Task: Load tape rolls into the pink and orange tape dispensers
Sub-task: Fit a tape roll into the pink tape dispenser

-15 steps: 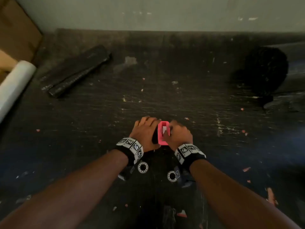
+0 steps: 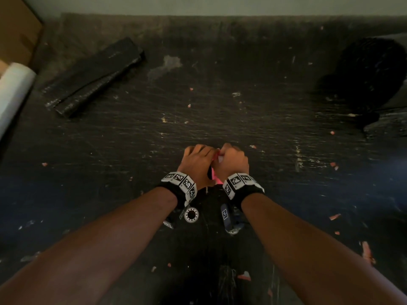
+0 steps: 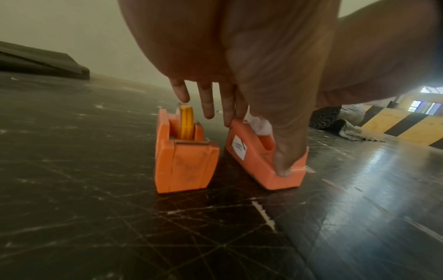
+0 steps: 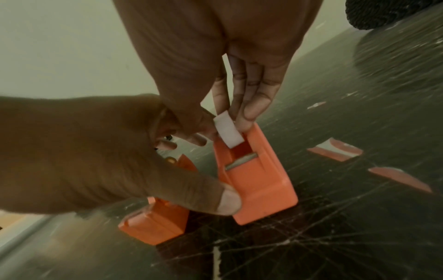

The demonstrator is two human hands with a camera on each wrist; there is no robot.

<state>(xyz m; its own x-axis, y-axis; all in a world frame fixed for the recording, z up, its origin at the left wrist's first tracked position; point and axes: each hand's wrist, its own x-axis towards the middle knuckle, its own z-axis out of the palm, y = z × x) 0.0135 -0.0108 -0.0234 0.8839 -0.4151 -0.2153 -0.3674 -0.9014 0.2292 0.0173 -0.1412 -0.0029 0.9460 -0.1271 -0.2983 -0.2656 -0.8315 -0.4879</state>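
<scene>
The pink dispenser [image 2: 213, 172] stands on the dark table [image 2: 220, 111], almost hidden between my hands; both wrist views render it orange [image 4: 258, 181]. My left hand [image 2: 197, 161] grips it, thumb on the near side and fingers on the far end [image 3: 263, 157]. My right hand [image 2: 233, 164] pinches a white tape roll [image 4: 227, 132] at the top of the dispenser's well. The orange dispenser [image 3: 184, 159] stands just left of it with a yellow tape roll [image 3: 187, 123] in it; nothing touches it.
Black folded slabs [image 2: 94, 78] lie at the back left. A white roll [image 2: 13, 93] and cardboard [image 2: 17, 29] are at the left edge. A dark bundle [image 2: 370, 73] sits at the back right. Pink scraps [image 4: 335, 149] lie right of the dispensers.
Both hands have closed in over the pink dispenser, so much less of it shows in the head view. The right hand has moved onto its top.
</scene>
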